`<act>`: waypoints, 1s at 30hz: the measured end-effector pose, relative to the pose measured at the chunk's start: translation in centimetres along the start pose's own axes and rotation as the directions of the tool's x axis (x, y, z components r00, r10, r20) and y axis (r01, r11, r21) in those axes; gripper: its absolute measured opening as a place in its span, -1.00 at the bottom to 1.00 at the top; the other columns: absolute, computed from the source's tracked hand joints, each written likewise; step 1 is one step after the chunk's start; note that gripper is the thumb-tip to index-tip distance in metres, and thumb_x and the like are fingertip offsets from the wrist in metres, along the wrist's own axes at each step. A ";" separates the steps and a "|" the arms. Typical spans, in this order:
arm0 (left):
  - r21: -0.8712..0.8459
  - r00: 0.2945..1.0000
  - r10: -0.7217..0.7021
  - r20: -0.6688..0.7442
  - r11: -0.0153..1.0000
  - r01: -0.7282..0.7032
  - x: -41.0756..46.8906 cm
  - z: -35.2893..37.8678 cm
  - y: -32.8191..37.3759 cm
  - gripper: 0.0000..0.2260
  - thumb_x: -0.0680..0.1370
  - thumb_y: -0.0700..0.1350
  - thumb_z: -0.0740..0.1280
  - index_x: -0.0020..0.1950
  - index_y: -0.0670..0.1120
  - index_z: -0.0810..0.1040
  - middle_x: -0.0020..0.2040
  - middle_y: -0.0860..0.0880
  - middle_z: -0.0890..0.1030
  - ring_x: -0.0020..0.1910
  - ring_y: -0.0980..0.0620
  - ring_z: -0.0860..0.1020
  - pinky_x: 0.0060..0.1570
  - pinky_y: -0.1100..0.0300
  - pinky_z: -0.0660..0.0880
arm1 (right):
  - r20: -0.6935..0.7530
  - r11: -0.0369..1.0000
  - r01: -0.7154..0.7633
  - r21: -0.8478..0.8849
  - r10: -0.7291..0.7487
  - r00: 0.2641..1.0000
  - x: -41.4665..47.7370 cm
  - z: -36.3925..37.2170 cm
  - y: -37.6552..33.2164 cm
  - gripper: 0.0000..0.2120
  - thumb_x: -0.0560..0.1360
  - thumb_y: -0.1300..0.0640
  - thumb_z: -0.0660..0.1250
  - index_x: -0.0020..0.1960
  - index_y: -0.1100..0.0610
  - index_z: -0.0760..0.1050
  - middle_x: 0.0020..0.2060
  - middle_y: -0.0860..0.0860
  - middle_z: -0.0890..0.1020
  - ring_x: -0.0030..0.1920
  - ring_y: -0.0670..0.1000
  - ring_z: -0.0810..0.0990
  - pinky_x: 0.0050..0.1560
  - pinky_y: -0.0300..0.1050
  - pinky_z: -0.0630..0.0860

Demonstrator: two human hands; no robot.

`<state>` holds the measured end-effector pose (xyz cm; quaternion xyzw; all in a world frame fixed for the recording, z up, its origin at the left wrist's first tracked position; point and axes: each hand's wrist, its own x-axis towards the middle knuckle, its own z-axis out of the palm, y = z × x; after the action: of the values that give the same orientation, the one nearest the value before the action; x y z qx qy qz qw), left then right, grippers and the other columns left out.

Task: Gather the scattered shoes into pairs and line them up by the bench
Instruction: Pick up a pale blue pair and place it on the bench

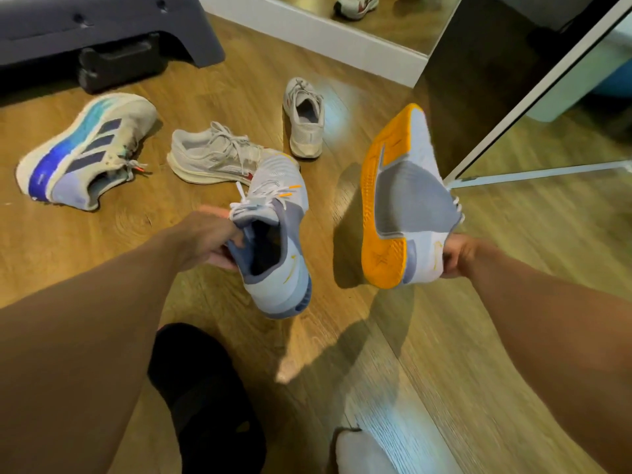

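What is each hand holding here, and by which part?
The left hand grips a grey-blue shoe by the collar of its opening. The right hand grips an orange-soled shoe by its heel, sole facing the camera.

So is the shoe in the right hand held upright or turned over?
Turned sideways: the shoe shows its orange sole, heel gripped by the right hand.

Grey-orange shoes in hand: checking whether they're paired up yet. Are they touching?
Apart: head view shows floor between the left-held shoe and the right-held shoe.
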<state>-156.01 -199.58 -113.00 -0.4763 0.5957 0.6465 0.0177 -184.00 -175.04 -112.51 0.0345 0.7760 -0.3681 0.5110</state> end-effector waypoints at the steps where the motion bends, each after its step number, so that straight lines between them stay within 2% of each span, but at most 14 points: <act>1: 0.011 1.000 -0.001 -0.002 1.000 0.001 0.0 0.1 0.0 -0.83 0.44 -0.41 0.28 -0.04 -0.24 0.57 -0.06 -0.24 0.62 -0.10 -0.18 0.62 -0.44 0.18 0.58 | 0.022 1.000 0.000 -0.026 0.000 1.000 -0.1 0.4 -0.3 -0.72 0.63 0.38 0.00 -0.07 0.27 0.47 -0.36 0.09 0.67 -0.07 0.09 0.68 0.02 -0.04 0.53; 2: 0.030 1.000 -0.001 -0.007 1.000 0.001 0.0 0.1 0.0 -0.84 0.44 -0.41 0.27 -0.08 -0.22 0.56 -0.07 -0.24 0.62 -0.10 -0.18 0.62 -0.43 0.17 0.58 | 0.049 0.999 0.014 -0.047 -0.011 0.999 -0.3 1.0 -0.7 -0.73 0.63 0.33 0.05 -0.12 0.22 0.48 -0.39 0.04 0.66 -0.27 0.04 0.68 -0.17 -0.08 0.57; 3: 0.056 1.000 0.003 -0.015 0.998 -0.002 0.0 0.2 0.0 -0.84 0.44 -0.40 0.27 -0.10 -0.20 0.57 -0.08 -0.23 0.62 -0.11 -0.18 0.62 -0.42 0.16 0.59 | 0.065 0.996 0.042 -0.078 -0.037 0.997 -0.4 1.5 -1.0 -0.75 0.63 0.28 0.09 -0.12 0.20 0.49 -0.33 0.04 0.66 -0.34 0.01 0.65 -0.27 -0.11 0.57; 5: 0.120 0.999 0.012 -0.035 0.993 -0.008 0.1 0.4 0.0 -0.84 0.44 -0.39 0.27 -0.10 -0.19 0.58 -0.11 -0.21 0.62 -0.13 -0.14 0.62 -0.43 0.16 0.59 | 0.060 0.981 0.105 -0.165 -0.096 0.994 -0.4 2.5 -1.7 -0.81 0.60 0.31 0.13 -0.09 0.21 0.49 -0.22 0.10 0.61 -0.35 0.01 0.61 -0.33 -0.13 0.57; 7: 0.176 0.998 0.015 -0.058 0.984 -0.004 0.2 0.8 -0.1 -0.83 0.44 -0.39 0.27 -0.08 -0.20 0.59 -0.12 -0.21 0.62 -0.18 -0.14 0.62 -0.46 0.15 0.60 | -0.006 0.944 0.133 -0.301 -0.141 0.990 -0.4 3.5 -2.2 -0.86 0.57 0.36 0.17 -0.09 0.23 0.47 -0.22 0.16 0.57 -0.36 0.05 0.59 -0.44 -0.13 0.58; 9: 0.228 0.997 0.011 -0.071 0.974 0.006 0.2 1.4 -0.2 -0.84 0.44 -0.39 0.27 -0.09 -0.21 0.59 -0.12 -0.22 0.61 -0.21 -0.17 0.62 -0.42 0.08 0.63 | -0.076 0.900 0.107 -0.423 -0.152 0.985 -0.2 4.4 -2.4 -0.89 0.55 0.35 0.20 -0.12 0.29 0.46 -0.25 0.22 0.60 -0.37 0.15 0.60 -0.39 0.03 0.63; 11: 0.296 0.998 0.017 -0.065 0.955 0.003 0.3 2.1 -0.2 -0.84 0.44 -0.38 0.27 -0.06 -0.22 0.59 -0.10 -0.22 0.60 -0.19 -0.19 0.63 -0.35 0.04 0.64 | -0.136 0.856 0.058 -0.513 -0.148 0.980 -0.1 5.3 -2.1 -0.86 0.53 0.32 0.21 -0.16 0.34 0.48 -0.31 0.27 0.63 -0.41 0.19 0.62 -0.25 0.13 0.65; 15: 0.396 0.998 0.039 -0.044 0.918 -0.018 1.4 3.4 -0.1 -0.86 0.44 -0.33 0.29 -0.08 -0.16 0.58 -0.12 -0.20 0.60 -0.23 -0.15 0.64 -0.44 0.12 0.61 | -0.157 0.782 0.018 -0.623 -0.148 0.976 0.3 7.2 -0.7 -0.80 0.46 0.26 0.22 -0.31 0.29 0.49 -0.57 0.15 0.59 -0.59 0.02 0.58 -0.28 -0.11 0.59; 18: 0.404 0.998 0.048 -0.038 0.914 -0.028 2.5 4.8 -0.3 -0.86 0.46 -0.30 0.31 -0.03 -0.14 0.58 -0.09 -0.18 0.62 -0.21 -0.11 0.64 -0.48 0.17 0.58 | -0.108 0.745 -0.009 -0.667 -0.085 0.991 0.3 8.2 1.2 -0.72 0.46 0.24 0.22 -0.42 0.24 0.50 -0.62 0.06 0.57 -0.57 -0.05 0.59 -0.45 -0.24 0.50; 20: 0.361 0.998 0.025 -0.054 0.933 -0.004 3.0 5.9 -0.9 -0.90 0.49 -0.26 0.33 -0.04 -0.10 0.55 -0.02 -0.19 0.61 -0.15 -0.11 0.63 -0.43 0.14 0.60 | -0.090 0.769 0.015 -0.639 -0.094 0.991 0.3 8.7 2.5 -0.75 0.45 0.20 0.27 -0.38 0.24 0.51 -0.61 0.07 0.57 -0.48 0.06 0.64 -0.36 -0.15 0.60; 22: 0.344 0.995 -0.037 -0.097 0.936 0.069 2.7 7.0 -1.5 -0.90 0.49 -0.19 0.37 -0.05 -0.07 0.48 0.04 -0.19 0.57 -0.18 -0.14 0.62 -0.52 0.15 0.56 | -0.123 0.795 0.032 -0.606 -0.133 0.983 0.2 9.3 3.4 -0.80 0.44 0.13 0.33 -0.26 0.26 0.54 -0.49 0.12 0.62 -0.38 0.18 0.67 -0.26 -0.01 0.65; 25: 0.289 0.968 -0.217 -0.122 0.926 0.244 1.9 8.8 -2.3 -0.55 0.51 -0.24 0.35 0.33 -0.09 0.26 0.19 -0.20 0.43 -0.18 -0.24 0.59 -0.57 0.05 0.55 | -0.185 0.833 0.013 -0.553 -0.138 0.973 -0.2 10.3 4.1 -0.78 0.43 0.14 0.37 -0.03 0.28 0.50 -0.16 0.22 0.65 -0.37 0.19 0.68 -0.29 0.06 0.65; 27: 0.361 0.965 -0.190 -0.181 0.900 0.245 0.9 9.6 -2.2 -0.53 0.52 -0.28 0.28 0.35 -0.05 0.16 0.14 -0.19 0.39 -0.17 -0.29 0.58 -0.45 -0.10 0.60 | -0.200 0.846 0.002 -0.534 -0.129 0.971 -0.8 11.0 3.8 -0.89 0.44 0.21 0.32 -0.16 0.27 0.48 -0.15 0.25 0.67 -0.40 0.13 0.68 -0.34 0.01 0.64; 30: 0.530 0.966 -0.047 -0.254 0.828 0.180 -1.0 9.7 -1.4 -0.57 0.50 -0.22 0.26 0.33 -0.12 0.20 0.12 -0.21 0.45 -0.03 -0.33 0.57 -0.18 -0.16 0.61 | -0.236 0.855 -0.032 -0.517 -0.107 0.966 -2.5 11.4 3.2 -0.91 0.43 0.22 0.27 -0.24 0.21 0.42 -0.09 0.25 0.67 -0.19 0.19 0.69 -0.31 -0.03 0.61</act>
<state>-160.44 -190.97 -115.01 -0.5573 0.7243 0.3867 0.1233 -172.73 -178.83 -114.50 -0.0719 0.9061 -0.1488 0.3894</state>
